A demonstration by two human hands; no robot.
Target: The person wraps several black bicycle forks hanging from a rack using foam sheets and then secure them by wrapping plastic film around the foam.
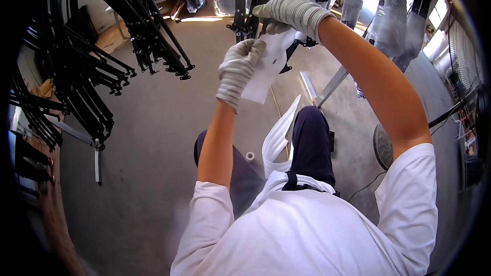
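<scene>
Both my hands wear grey knit gloves and are raised in front of me. My left hand (pixel 239 69) grips the lower part of a white foam sheet (pixel 266 71). My right hand (pixel 289 10) is closed on the sheet's upper end, pressing it against a black bicycle frame (pixel 250 5) that hangs in front of me. More white foam strip (pixel 279 138) trails down between my legs toward my lap.
Rows of black bicycle frames (pixel 92 66) hang at the left. Frames wrapped in clear plastic (pixel 391 20) hang at the upper right. A small white tape roll (pixel 250 156) lies on the concrete floor, a round fan base (pixel 382 145) with a cable stands at the right.
</scene>
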